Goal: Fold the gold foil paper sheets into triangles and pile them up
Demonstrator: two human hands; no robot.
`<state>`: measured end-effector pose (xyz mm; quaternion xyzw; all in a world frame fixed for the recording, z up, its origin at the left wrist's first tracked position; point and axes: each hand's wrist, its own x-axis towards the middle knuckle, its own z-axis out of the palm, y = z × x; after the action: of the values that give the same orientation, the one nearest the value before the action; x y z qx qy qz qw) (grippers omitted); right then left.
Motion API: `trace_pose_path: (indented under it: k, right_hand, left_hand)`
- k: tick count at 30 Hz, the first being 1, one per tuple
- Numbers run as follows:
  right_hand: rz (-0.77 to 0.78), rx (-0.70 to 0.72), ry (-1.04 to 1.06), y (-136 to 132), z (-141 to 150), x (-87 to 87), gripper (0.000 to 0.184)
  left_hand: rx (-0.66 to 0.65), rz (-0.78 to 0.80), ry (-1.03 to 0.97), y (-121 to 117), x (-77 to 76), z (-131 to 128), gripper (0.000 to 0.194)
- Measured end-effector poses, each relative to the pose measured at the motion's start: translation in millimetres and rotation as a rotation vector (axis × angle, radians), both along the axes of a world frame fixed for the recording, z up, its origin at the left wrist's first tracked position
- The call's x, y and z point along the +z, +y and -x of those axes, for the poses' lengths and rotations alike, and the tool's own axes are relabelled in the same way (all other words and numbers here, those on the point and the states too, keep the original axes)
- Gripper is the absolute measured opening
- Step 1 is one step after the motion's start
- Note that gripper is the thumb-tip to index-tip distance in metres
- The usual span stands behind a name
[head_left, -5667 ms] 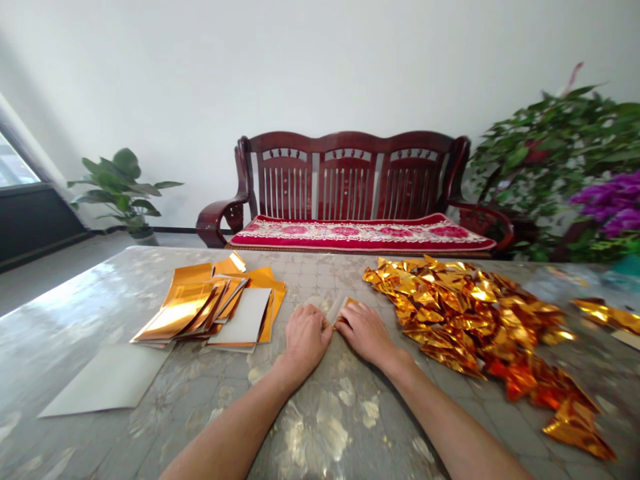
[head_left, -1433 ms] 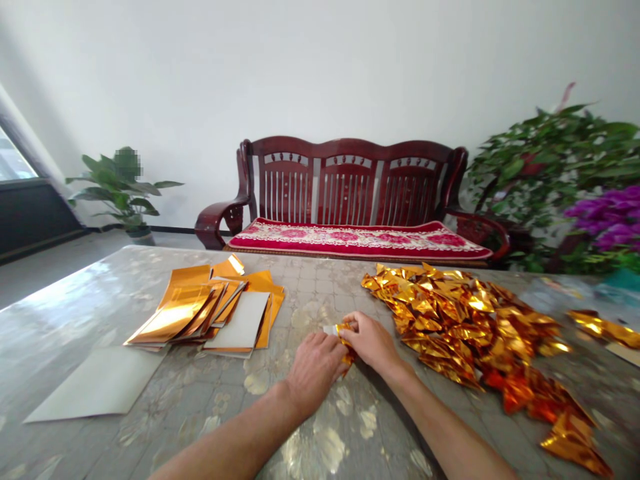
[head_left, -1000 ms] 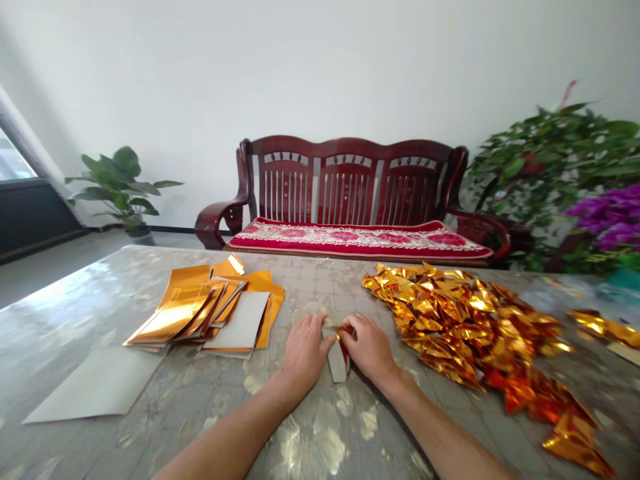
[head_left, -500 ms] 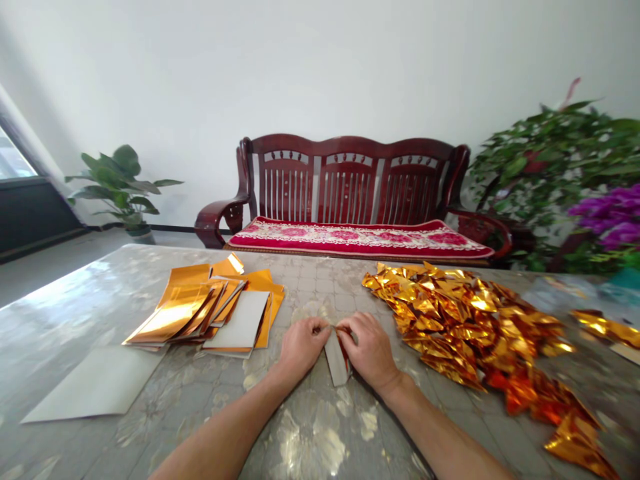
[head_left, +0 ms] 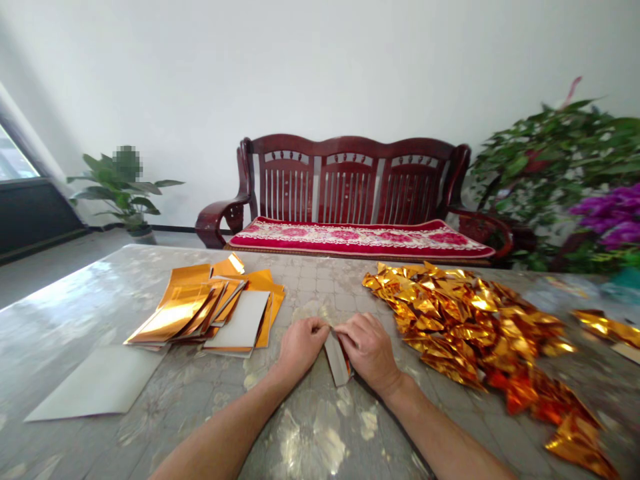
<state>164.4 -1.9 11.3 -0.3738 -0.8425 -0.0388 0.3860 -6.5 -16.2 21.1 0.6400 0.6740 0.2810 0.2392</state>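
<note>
- Left hand point(head_left: 301, 345): fingers curled and pressed together, pinching the top end of a folded foil strip point(head_left: 338, 360) from the near side.
- Right hand point(head_left: 369, 345): pressed against the strip's other side, fingers closed on its top end; the fingers hide much of the fold, so the exact hold is hard to make out.
- The strip sits between the hands, its silvery back showing, a gold edge along one side, and its lower end pointing toward the person, apparently on the counter point(head_left: 75, 333).
- To the left: a stack of gold foil sheets point(head_left: 200, 310), with a pale gray sheet point(head_left: 95, 383) nearer the person.
- To the right: a heap of folded gold foil pieces point(head_left: 465, 323), just beside the right hand.
- Beyond the counter: a dark wooden bench point(head_left: 350, 173) with a red cushion point(head_left: 360, 240).
</note>
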Motion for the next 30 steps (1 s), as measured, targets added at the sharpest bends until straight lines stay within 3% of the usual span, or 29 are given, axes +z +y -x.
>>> trace_pose_path:
  k: [4,25,30]
  right_hand:
    - [-0.056,0.033,0.011,0.4,-0.2,-0.6,0.013]
    - [-0.057,0.0,-0.029,-1.2,1.1,-1.0,0.012]
    - [-0.085,-0.001,-0.044,-1.8,1.0,0.0,0.013]
  left_hand:
    - [0.012,0.0,0.007,0.6,-0.8,0.3,0.03]
    - [0.013,-0.1,-0.046,-0.1,-7.2,1.9,0.018]
    - [0.005,-0.093,-0.031,1.4,-6.4,1.5,0.024]
